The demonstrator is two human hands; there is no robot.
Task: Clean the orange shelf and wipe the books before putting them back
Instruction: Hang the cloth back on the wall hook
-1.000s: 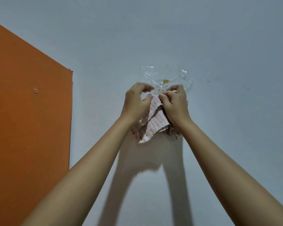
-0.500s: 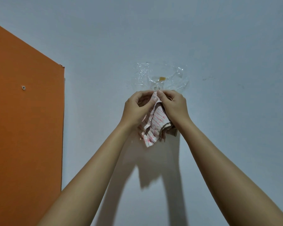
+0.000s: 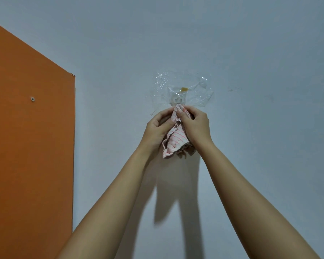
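A pink-and-white striped cloth (image 3: 175, 139) hangs bunched between my two raised hands against the pale wall. My left hand (image 3: 157, 129) grips its left side, and my right hand (image 3: 195, 126) pinches its top corner just under a small clear hook (image 3: 178, 99). The hook is stuck to the wall beneath crinkled transparent tape (image 3: 183, 88). The orange shelf's side panel (image 3: 30, 146) fills the left of the view, well apart from my hands. No books are in view.
A small metal screw head (image 3: 32, 99) sits in the orange panel. The pale grey-blue wall (image 3: 251, 53) spreads above and to the right, with faint dark marks (image 3: 232, 89) right of the tape.
Both hands have lifted the cloth up the wall, bringing its top corner right under the hook. The cloth now hangs more narrowly bunched.
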